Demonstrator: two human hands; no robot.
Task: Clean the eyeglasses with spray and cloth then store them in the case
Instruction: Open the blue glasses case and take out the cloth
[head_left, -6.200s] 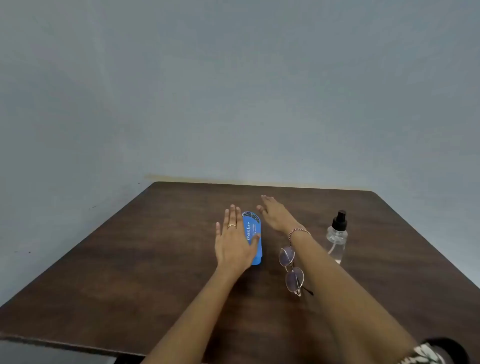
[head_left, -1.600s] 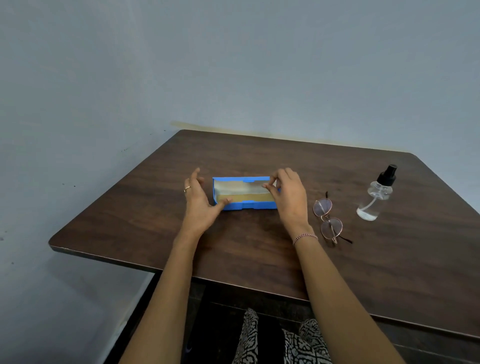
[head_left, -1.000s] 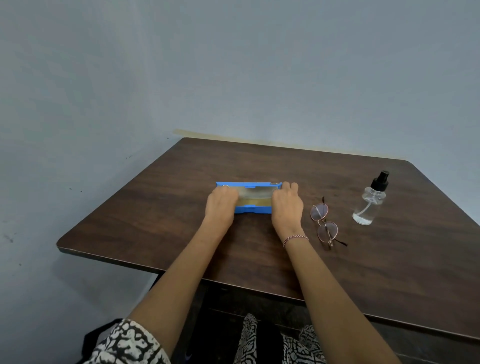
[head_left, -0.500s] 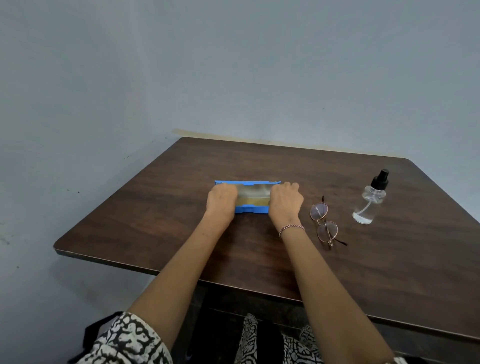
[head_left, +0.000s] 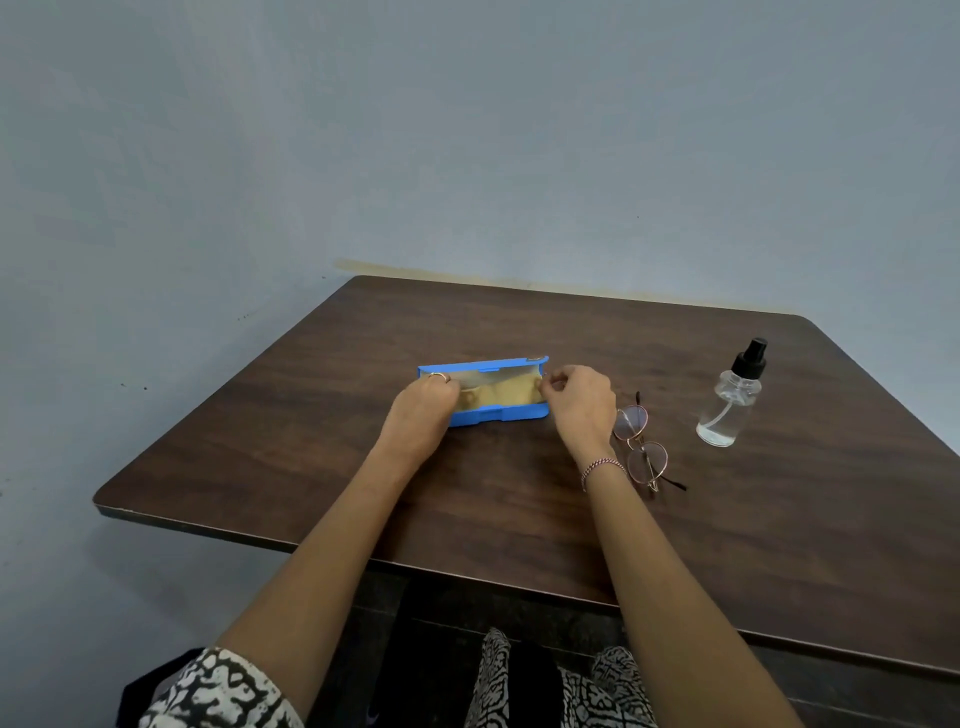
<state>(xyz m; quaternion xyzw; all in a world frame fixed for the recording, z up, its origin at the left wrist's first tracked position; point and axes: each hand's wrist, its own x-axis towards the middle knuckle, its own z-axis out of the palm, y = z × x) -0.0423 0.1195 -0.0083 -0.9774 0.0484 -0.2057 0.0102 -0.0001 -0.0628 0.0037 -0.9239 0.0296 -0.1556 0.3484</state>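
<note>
Near the centre of the dark wooden surface (head_left: 493, 519), an open blue plastic eyeglass case (head_left: 498, 414) holds a soft tan cloth (head_left: 506, 396); the right-hand grip (head_left: 579, 402) pinches its right end, the left-hand grip (head_left: 423, 410) reaches inside, hold unclear. Round thin-wire eyeglasses (head_left: 639, 441) lie just right of it, likely light and fragile; lift by the bridge.
</note>
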